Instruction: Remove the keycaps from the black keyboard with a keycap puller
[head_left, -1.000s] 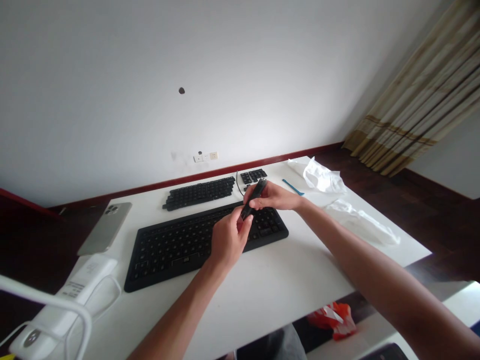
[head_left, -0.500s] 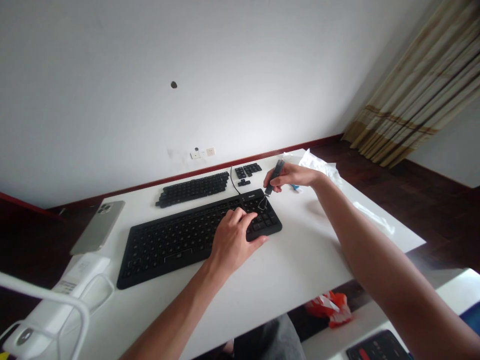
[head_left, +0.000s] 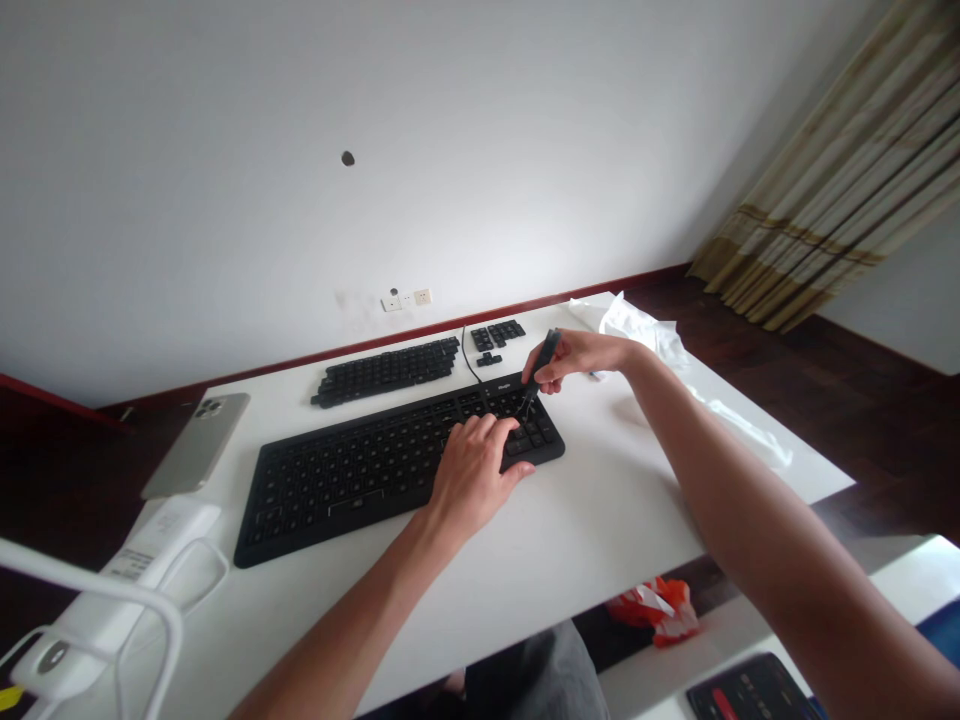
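A black keyboard (head_left: 360, 470) lies on the white table, most of its keycaps off and its switch posts bare. Some caps are still seated at its right end. My left hand (head_left: 476, 455) rests on the keyboard's right part, fingers spread, holding nothing. In my right hand (head_left: 559, 365) is a keycap puller (head_left: 545, 360) with a black handle, gripped with its wire loops pointing down at the number pad. The wire ends touch or nearly touch the keys there; I cannot tell which. Behind the keyboard, removed keycaps (head_left: 390, 370) stand in rows, with smaller groups of keycaps (head_left: 498, 334) to their right.
A phone (head_left: 196, 445) lies at the table's left, near a white power strip (head_left: 142, 570) with cables. Crumpled white plastic (head_left: 641, 325) is at the back right. Below the front edge are an orange bag (head_left: 656, 608) and another phone (head_left: 750, 690).
My right hand has lowered the puller slightly and shifted it a little left over the number pad. My left hand stays on the keyboard. The view has tilted slightly.
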